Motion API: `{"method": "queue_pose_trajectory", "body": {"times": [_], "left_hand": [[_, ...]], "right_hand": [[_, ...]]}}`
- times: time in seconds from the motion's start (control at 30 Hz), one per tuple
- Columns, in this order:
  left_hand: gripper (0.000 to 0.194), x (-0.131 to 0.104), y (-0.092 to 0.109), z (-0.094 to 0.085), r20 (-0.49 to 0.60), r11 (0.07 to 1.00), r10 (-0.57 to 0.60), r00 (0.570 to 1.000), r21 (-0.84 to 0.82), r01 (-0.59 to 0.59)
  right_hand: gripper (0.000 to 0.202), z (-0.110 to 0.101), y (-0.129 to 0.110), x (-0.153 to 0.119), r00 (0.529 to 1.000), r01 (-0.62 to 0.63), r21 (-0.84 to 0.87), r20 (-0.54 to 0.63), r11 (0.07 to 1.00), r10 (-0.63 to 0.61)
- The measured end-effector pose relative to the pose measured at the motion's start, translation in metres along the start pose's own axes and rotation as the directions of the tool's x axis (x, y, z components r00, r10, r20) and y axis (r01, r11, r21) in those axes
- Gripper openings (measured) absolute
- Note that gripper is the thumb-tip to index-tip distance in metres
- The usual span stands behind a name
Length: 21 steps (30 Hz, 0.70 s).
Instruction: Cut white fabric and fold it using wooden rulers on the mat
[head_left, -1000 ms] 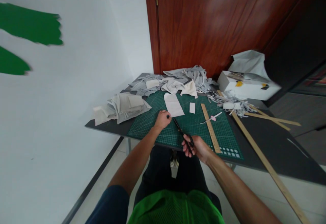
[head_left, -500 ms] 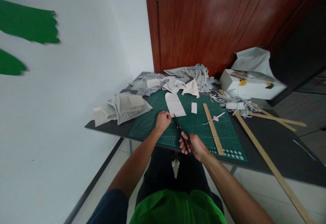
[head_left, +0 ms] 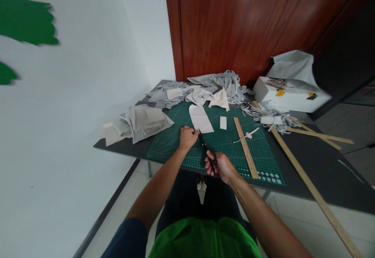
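Note:
My right hand (head_left: 217, 165) is wrapped round the black handles of a pair of scissors (head_left: 203, 140), which points away from me and to the left. The tips of the blades reach the near edge of a pale, round-ended piece of fabric (head_left: 201, 119) lying on the green cutting mat (head_left: 164, 148). My left hand (head_left: 188, 136) is closed in a pinch at the near left corner of that piece, beside the scissor tips. What its fingertips hold is too small to make out. A small white rectangle (head_left: 223, 122) lies to the right of the fabric.
A wooden ruler (head_left: 246, 148) crosses the mat, with a thin strip over it. Folded fabric (head_left: 146, 121) lies left; heaped grey cloth (head_left: 166, 95) lines the back. Right are tangled scraps (head_left: 271, 115), a long wooden stick (head_left: 310, 183) and a white box (head_left: 290, 94).
My left hand has shifted slightly to the fabric's near corner, its fingertips now pinched beside the blades. The scissors stay in my right hand, almost in place. The view has tilted slightly.

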<state>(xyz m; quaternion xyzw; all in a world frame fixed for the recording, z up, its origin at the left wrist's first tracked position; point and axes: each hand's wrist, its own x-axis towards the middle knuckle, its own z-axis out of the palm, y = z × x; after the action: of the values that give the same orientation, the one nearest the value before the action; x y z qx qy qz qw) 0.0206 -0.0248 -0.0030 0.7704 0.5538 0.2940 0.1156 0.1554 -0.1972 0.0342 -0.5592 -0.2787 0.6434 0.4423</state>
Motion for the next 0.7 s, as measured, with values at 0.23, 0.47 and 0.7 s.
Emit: {"method": "queue_pose_trajectory", "body": {"times": [0.23,0.47,0.7], "left_hand": [[0.027,0.0019,-0.0032,0.0034,0.016,1.000,-0.007,1.000,0.005,0.007],[0.029,0.0043,-0.0045,0.0038,0.041,1.000,0.005,0.999,0.000,-0.005],[0.030,0.0051,-0.0052,0.0025,0.064,1.000,0.008,0.998,0.016,-0.009]], "right_hand": [[0.037,0.0008,0.0024,0.0017,1.000,0.007,-0.002,0.007,1.000,-0.007],[0.036,0.0029,0.0034,0.0029,1.000,0.019,-0.011,-0.016,1.000,-0.020],[0.034,0.0017,0.0027,0.0057,0.999,0.040,-0.049,-0.019,0.998,-0.041]]}}
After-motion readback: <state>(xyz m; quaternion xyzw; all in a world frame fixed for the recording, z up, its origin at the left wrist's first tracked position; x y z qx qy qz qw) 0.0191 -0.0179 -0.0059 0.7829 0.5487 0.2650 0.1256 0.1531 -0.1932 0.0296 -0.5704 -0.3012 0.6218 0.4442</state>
